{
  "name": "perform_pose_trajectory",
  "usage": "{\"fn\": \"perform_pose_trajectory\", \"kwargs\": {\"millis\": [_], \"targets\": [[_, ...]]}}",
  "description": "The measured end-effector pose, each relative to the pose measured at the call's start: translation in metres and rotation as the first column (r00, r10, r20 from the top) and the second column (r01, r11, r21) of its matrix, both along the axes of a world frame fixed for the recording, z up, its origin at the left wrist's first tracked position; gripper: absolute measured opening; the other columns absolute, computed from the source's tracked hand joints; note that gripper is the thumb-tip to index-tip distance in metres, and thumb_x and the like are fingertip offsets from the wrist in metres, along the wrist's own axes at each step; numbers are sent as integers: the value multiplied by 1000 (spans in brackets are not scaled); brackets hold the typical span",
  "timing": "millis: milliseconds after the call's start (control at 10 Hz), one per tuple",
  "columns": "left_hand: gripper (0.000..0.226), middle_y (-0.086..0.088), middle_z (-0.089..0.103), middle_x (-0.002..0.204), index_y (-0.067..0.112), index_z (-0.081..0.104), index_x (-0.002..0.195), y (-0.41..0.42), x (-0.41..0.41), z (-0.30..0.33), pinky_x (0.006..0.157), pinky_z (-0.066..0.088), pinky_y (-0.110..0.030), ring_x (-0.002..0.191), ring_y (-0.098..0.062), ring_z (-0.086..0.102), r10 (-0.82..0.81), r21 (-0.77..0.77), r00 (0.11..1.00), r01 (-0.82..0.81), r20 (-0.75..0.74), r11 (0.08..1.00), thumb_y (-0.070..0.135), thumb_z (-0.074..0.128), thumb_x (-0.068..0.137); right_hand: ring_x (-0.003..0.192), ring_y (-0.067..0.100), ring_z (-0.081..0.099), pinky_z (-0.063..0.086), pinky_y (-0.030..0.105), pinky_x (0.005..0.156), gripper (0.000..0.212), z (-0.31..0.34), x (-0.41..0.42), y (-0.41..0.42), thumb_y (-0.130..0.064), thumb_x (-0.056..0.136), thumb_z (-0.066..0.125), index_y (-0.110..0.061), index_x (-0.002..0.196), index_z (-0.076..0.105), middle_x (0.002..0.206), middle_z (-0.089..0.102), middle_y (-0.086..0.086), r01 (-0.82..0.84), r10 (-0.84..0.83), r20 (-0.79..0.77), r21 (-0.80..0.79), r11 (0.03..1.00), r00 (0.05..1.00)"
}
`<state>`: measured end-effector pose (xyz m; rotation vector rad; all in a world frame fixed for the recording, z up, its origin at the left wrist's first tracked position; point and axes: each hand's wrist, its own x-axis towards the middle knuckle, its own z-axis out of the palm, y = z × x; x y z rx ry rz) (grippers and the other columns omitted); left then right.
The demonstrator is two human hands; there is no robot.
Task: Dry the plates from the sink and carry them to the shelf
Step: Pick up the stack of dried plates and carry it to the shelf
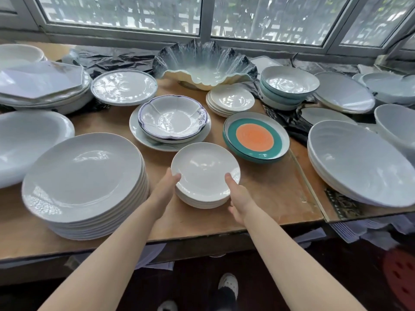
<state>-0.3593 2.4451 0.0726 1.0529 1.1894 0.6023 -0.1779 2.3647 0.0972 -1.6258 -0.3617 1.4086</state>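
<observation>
— What can't you make out around the small white stack (205,176)?

— My fingers go under it, hidden; only my thumbs (176,176) show. Left of it, the oval bowl (27,140) runs off the edge. Far right, another bowl (397,124) is cut off too.

A wooden table (265,198) with a worn, pale brown top stands against a wide window (206,16), and a second tabletop (350,212) butts against it on the right, with a thin seam between the two. The window has grey metal frames and patterned glass, through which bright daylight and blurred green come, and crumpled dark plastic sheeting (107,59) lies along the back of the table under the sill. Below the table edge the floor (336,277) is dark.
</observation>
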Motion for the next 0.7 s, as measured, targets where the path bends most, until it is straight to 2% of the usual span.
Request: {"fn": "perform_pose_trajectory", "kwargs": {"millis": [100,200,300,400,500,600,700], "targets": [[31,16,54,124,32,45,129,0,2,3,87,32,-25,116,-7,44,-5,22,1000,6,-18,1000,26,38,99,143,23,23,18,43,114,67,1,8,-1,-54,94,46,-18,149,28,153,33,-4,-34,34,-12,-30,999,999],[42,4,48,140,20,38,141,0,-1,9,103,31,-32,130,-15,40,-32,98,997,39,-75,994,22,40,99,144,26,20,19,47,114,72,4,16,-4,-56,93,46,-15,149,25,156,27,-1,-51,51,-4,-44,998,999],[58,-3,25,158,16,22,152,-7,-7,19,120,14,-41,146,-17,20,-92,211,980,129,-174,969,20,44,99,132,23,37,30,40,107,65,9,16,-11,-49,96,48,-9,145,33,147,39,1,-69,71,100,-19,997,993],[66,0,13,161,18,20,153,-19,-13,24,119,8,-32,148,-13,10,-128,345,944,234,-304,909,17,53,96,115,16,49,37,28,96,43,12,12,-21,-34,98,49,-11,134,50,129,55,-3,-142,117,341,52,988,933],[67,-2,20,159,16,26,151,-32,-16,31,117,11,-30,147,-14,15,-151,446,895,348,-419,824,16,59,93,128,19,46,38,39,108,49,18,13,-35,-28,94,54,-13,140,46,138,51,0,-229,177,511,41,972,841],[67,-4,23,158,17,28,151,-46,-17,36,117,12,-31,147,-18,16,-153,487,836,444,-527,752,18,60,92,127,17,47,40,41,107,50,25,18,-50,-27,91,57,-16,139,49,140,51,-1,-283,219,601,13,959,769],[64,-3,29,156,17,33,149,-60,-16,40,118,15,-33,146,-19,19,-112,523,802,480,-587,704,20,61,92,119,11,51,41,27,96,43,31,26,-60,-25,90,58,-19,133,55,135,56,-4,-352,268,673,-12,936,689]]}}
